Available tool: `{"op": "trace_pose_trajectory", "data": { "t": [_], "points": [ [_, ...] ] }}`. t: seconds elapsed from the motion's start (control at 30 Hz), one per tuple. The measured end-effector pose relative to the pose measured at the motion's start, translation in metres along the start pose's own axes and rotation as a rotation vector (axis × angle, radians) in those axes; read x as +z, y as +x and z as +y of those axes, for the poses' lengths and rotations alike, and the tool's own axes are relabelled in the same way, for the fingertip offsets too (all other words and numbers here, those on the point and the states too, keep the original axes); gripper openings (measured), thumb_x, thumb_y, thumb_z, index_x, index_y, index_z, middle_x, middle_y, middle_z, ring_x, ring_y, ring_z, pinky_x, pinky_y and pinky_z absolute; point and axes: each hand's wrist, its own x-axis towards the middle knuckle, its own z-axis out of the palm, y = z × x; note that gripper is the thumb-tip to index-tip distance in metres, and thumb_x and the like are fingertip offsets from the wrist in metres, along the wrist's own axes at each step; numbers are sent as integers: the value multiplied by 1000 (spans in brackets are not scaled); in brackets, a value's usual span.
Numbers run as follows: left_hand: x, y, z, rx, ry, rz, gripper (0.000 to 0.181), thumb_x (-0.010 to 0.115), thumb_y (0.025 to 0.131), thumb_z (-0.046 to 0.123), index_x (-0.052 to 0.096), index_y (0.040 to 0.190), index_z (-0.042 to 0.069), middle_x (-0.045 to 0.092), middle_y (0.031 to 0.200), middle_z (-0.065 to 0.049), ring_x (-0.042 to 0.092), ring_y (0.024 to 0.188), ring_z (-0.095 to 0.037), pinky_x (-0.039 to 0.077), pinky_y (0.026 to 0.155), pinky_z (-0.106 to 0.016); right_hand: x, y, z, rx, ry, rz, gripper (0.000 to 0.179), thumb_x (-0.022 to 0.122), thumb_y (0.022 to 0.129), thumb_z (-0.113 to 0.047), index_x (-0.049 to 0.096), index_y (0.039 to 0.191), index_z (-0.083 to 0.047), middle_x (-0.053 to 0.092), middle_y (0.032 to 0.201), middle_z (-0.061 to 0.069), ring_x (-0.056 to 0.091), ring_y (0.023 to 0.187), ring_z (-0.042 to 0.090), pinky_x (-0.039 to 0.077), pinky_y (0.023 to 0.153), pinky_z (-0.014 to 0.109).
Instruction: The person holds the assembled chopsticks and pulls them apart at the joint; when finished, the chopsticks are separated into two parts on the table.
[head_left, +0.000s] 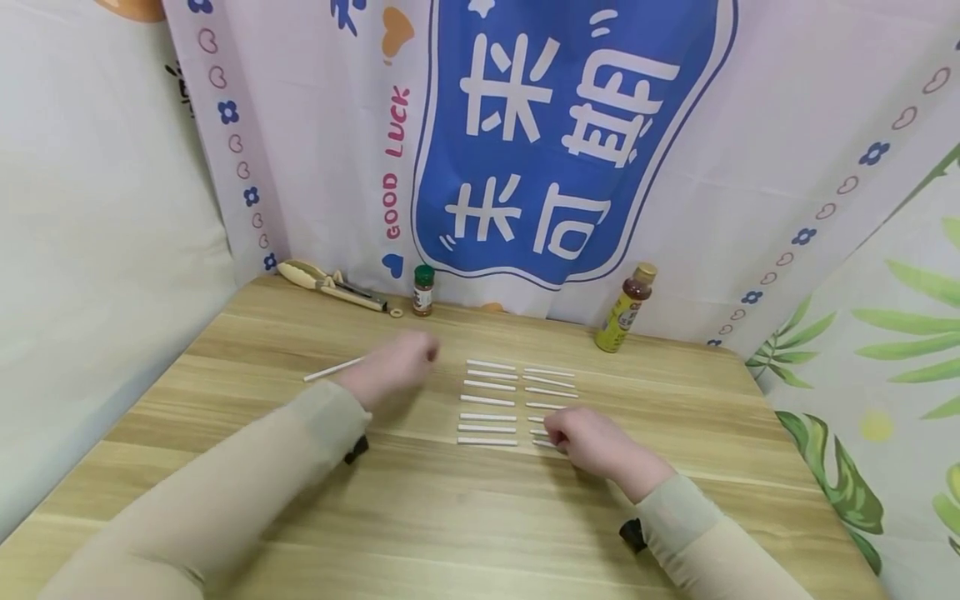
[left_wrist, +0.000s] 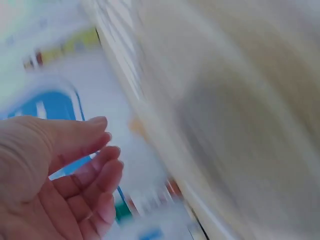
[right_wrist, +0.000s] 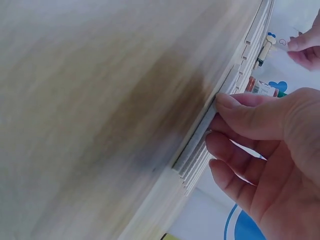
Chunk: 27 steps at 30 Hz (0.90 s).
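Thin white sticks lie on the wooden table in two columns, a left column [head_left: 487,400] and a right column [head_left: 551,392]. My right hand [head_left: 592,437] is at the near end of the right column. In the right wrist view its thumb and forefinger pinch a white stick [right_wrist: 195,140], close to the tabletop. Left of the columns, my left hand [head_left: 393,367] hovers over the table with its fingers loosely bent. No object shows between its thumb and fingers in the blurred left wrist view. A single white stick [head_left: 330,370] lies beside it, partly hidden behind the wrist.
Along the back edge are tongs [head_left: 330,286], a small green-capped jar [head_left: 423,292] and a yellow-labelled bottle [head_left: 626,310]. A printed cloth [head_left: 322,167] hangs behind the wooden table [head_left: 465,533].
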Motion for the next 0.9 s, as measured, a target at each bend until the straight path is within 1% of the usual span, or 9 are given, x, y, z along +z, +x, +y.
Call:
{"op": "trace_pose_trajectory", "data": {
  "t": [0.1, 0.2, 0.23, 0.33, 0.43, 0.53, 0.67, 0.8, 0.9],
  "points": [
    [-18, -2, -35, -84, -7, 10, 14, 57, 83, -3, 62, 96, 1, 60, 83, -9, 58, 77, -28, 49, 68, -43, -1, -1, -1, -11, -11, 3, 30, 62, 73, 16, 51, 69, -13, 40, 64, -9, 41, 61, 9, 36, 55, 27],
    [-29, -5, -67, -135, 61, 30, 13, 62, 83, 1, 60, 96, 2, 60, 84, -10, 57, 78, -28, 48, 70, -44, -1, -2, -1, -18, -24, 1, 31, 62, 74, 15, 50, 69, -12, 37, 64, -10, 40, 61, 9, 35, 55, 27],
    [-30, -7, -75, -153, 74, 35, 13, 64, 82, 2, 60, 94, 2, 60, 83, -10, 56, 77, -29, 47, 69, -44, 0, -3, -1, -17, -27, 0, 31, 63, 75, 15, 50, 69, -12, 37, 64, -10, 40, 61, 10, 35, 56, 28],
    [-30, -9, -97, -173, 92, 40, 9, 66, 81, 4, 58, 86, 4, 57, 80, -10, 54, 73, -27, 45, 67, -42, 1, -4, 0, -9, -39, -12, 31, 64, 77, 14, 50, 70, -13, 38, 65, -9, 40, 62, 10, 36, 57, 28],
    [-26, -12, -108, -189, 52, 35, 11, 67, 84, 6, 57, 81, 5, 56, 77, -9, 52, 72, -27, 44, 67, -41, 1, -4, 0, -6, -44, -13, 31, 64, 78, 13, 50, 71, -14, 39, 65, -8, 41, 63, 11, 36, 57, 28],
    [-24, -12, -114, -182, 10, 39, 13, 67, 87, 7, 57, 79, 6, 55, 76, -8, 52, 72, -26, 43, 68, -41, 0, -4, -1, -9, -45, -3, 32, 66, 79, 11, 48, 72, -15, 41, 67, -7, 42, 64, 11, 36, 57, 29],
    [-24, -12, -114, -169, 2, 31, 15, 67, 89, 9, 57, 78, 6, 55, 76, -8, 52, 73, -26, 42, 69, -41, 1, -4, 0, -2, -34, 1, 31, 69, 81, 7, 49, 74, -15, 45, 69, -7, 43, 65, 12, 38, 58, 29],
    [-24, -11, -100, -156, 16, 21, 14, 65, 92, 12, 57, 81, 7, 55, 77, -7, 52, 72, -25, 43, 68, -40, 0, -4, 2, 12, -16, -10, 27, 70, 82, 4, 52, 75, -15, 48, 71, -7, 45, 67, 11, 40, 60, 30],
    [-25, -9, -80, -136, 15, 9, 11, 62, 94, 13, 58, 87, 7, 57, 79, -6, 53, 73, -24, 44, 66, -39, -5, -4, 2, 26, 20, -14, 25, 70, 83, 4, 54, 76, -14, 48, 71, -8, 46, 66, 10, 41, 60, 29]
  ]
}}
